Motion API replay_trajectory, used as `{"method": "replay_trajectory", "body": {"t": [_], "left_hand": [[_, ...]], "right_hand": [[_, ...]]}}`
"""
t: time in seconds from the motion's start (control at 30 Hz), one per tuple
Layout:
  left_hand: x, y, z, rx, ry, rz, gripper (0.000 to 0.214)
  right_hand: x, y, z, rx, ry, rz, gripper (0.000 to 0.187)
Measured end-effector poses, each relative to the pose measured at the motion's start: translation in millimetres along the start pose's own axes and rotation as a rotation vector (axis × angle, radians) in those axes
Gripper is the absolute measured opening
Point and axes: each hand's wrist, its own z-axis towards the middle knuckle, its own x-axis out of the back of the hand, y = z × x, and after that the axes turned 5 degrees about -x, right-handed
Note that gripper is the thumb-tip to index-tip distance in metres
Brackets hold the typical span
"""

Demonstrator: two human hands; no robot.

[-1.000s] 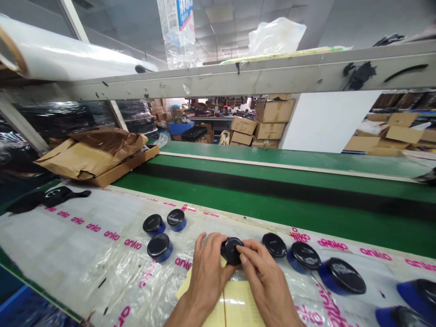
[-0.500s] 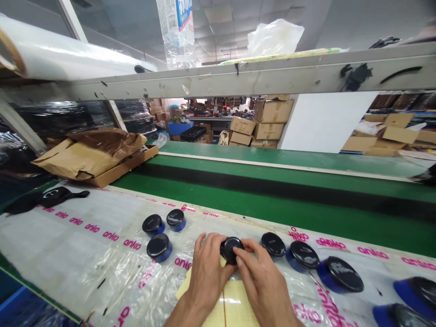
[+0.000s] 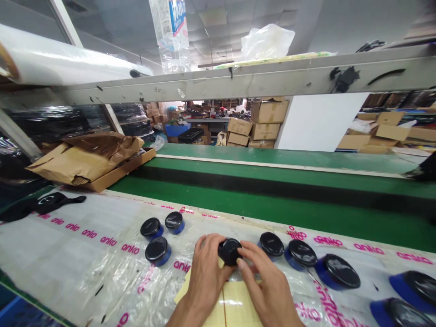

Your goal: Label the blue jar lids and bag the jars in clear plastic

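Both of my hands grip one small round jar with a black lid (image 3: 230,251) at the front middle of the bench. My left hand (image 3: 206,275) wraps its left side, and my right hand (image 3: 266,282) pinches its right side with thumb and fingers. Under my hands lies a yellow sheet (image 3: 235,303). Three more black-lidded blue jars (image 3: 157,249) stand in a cluster to the left. A row of several like jars (image 3: 301,254) runs off to the right.
Clear plastic film printed "anko" (image 3: 88,254) covers the bench. Behind it runs a green conveyor belt (image 3: 272,200). A flat cardboard tray with brown paper (image 3: 89,162) sits at the far left, a black object (image 3: 51,202) near it. A grey beam (image 3: 218,81) crosses overhead.
My hands stay on the same jar; my right fingers have shifted slightly around its lid. The view has drifted a little, nothing else has moved.
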Motion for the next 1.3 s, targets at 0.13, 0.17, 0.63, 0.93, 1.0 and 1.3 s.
{"method": "replay_trajectory", "body": {"t": [0.13, 0.17, 0.63, 0.93, 1.0, 1.3], "left_hand": [[-3.6, -1.9, -1.5, -0.021, 0.016, -0.002, 0.049], [-4.3, -2.4, -2.0, -0.013, 0.02, 0.0, 0.05], [-5.7, -3.8, -2.2, -0.057, 0.029, 0.03, 0.05], [-5.1, -3.6, -1.7, -0.062, 0.028, 0.048, 0.048], [-4.8, -3.4, -1.6, -0.058, 0.032, 0.051, 0.049], [-3.5, -0.2, -0.2, -0.055, 0.029, 0.049, 0.046]], "right_hand": [[-0.7, 4.2, 2.7, -0.087, 0.0, 0.11, 0.028], [-1.7, 4.3, 2.8, -0.069, -0.004, 0.113, 0.029], [-6.9, 2.2, 0.7, 0.039, -0.027, 0.001, 0.033], [-2.1, -3.2, 5.0, 0.004, -0.042, 0.073, 0.03], [-0.5, -4.3, 6.4, -0.011, -0.041, 0.098, 0.03], [0.8, -0.1, 7.7, -0.084, -0.033, 0.198, 0.028]]}}
